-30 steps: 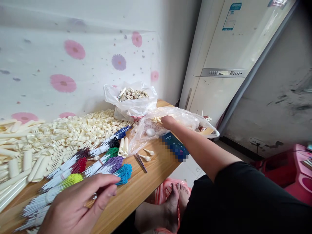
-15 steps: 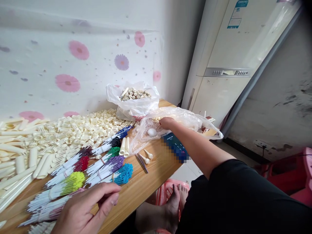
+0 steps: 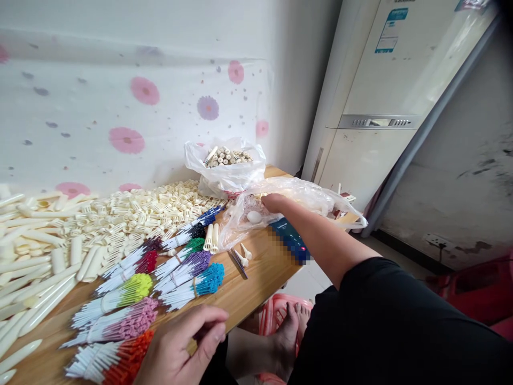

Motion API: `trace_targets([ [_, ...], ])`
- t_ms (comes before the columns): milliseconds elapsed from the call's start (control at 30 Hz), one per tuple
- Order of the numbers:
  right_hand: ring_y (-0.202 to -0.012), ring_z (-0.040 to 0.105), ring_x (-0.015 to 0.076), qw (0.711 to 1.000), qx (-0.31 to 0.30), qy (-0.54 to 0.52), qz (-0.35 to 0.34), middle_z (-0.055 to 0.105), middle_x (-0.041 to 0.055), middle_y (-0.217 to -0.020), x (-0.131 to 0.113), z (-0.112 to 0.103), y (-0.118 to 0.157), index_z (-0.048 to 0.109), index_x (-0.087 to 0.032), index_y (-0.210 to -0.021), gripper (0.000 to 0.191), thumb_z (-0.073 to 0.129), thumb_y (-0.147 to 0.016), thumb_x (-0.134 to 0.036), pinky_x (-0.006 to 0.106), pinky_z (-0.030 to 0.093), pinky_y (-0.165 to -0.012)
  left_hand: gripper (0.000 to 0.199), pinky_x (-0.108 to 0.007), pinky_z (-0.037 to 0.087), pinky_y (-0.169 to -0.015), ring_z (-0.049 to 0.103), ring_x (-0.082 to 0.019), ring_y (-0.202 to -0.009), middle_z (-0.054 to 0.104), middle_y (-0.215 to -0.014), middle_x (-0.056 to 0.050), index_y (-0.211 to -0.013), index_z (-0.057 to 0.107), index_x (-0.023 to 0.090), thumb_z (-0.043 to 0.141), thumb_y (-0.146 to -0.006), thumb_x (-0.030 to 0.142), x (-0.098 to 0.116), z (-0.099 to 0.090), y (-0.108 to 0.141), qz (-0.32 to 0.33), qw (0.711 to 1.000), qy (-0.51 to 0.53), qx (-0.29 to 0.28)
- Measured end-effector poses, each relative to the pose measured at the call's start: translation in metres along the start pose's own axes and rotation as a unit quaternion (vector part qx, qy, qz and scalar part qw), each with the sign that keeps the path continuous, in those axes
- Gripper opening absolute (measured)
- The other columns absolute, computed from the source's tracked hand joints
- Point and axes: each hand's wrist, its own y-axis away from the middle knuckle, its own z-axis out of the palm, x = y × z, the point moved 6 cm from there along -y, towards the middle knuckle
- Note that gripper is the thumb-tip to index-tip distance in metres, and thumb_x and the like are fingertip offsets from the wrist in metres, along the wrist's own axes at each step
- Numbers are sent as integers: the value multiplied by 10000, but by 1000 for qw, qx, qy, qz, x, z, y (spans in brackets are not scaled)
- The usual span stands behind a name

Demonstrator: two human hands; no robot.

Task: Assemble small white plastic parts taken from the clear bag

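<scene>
My left hand [image 3: 182, 345] hovers at the table's front edge, fingers curled and thumb close to the forefinger; I see nothing in it. Nearby lie a bundle of orange-tipped white sticks [image 3: 120, 357] and a pink-tipped bundle [image 3: 134, 320]. Across the table, my right hand [image 3: 274, 202] reaches into a clear plastic bag [image 3: 236, 227], its fingers hidden among small pale pieces. In that bag, close to the hand, is a white spoon-like piece [image 3: 254, 217]. Tweezers [image 3: 238, 264] and two small cream plug-like pieces [image 3: 245, 255] rest on the wood in front.
A heap of cream slotted plastic parts [image 3: 140, 214] and longer cream tubes [image 3: 36, 291] cover the table's back left. Behind the clear bag stands a white bag [image 3: 228, 179] full of tubes. A phone [image 3: 290, 240], partly pixelated, lies under my right forearm. A refrigerator [image 3: 368, 149] stands beyond.
The view has shifted left, bringing the orange-tipped bundle into sight. My left hand sits further right and slightly lower along the table edge. My right hand stays in the clear bag.
</scene>
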Motion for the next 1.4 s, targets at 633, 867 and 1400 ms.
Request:
trace_targets([
  [633, -927, 611, 160, 913, 201, -263, -238, 668, 115, -974, -50, -6, 207, 586, -132, -1065, 235, 387, -987, -228, 303, 507, -826, 260, -137, 353, -395, 437, -44, -429, 442, -550, 55, -745, 571, 136, 500, -954, 274, -19, 130, -6, -348, 698, 623, -65],
  [867, -895, 634, 200, 973, 156, -149, -83, 654, 110, -931, 29, 16, 202, 648, -156, -986, 209, 444, -941, -168, 349, 521, -816, 445, -115, 142, -347, 226, 2, -377, 327, -522, 96, -659, 470, 159, 735, -739, 508, -32, 141, 7, -361, 747, 539, -145],
  [1400, -737, 571, 164, 893, 231, -115, -369, 661, 63, -896, -133, -3, 204, 624, -154, -942, 236, 520, -946, -366, 279, 479, -614, 557, -177, 290, -379, 335, -50, -407, 396, -455, 95, -631, 473, 178, 813, -541, 611, -26, 97, -33, -276, 861, 426, -10],
])
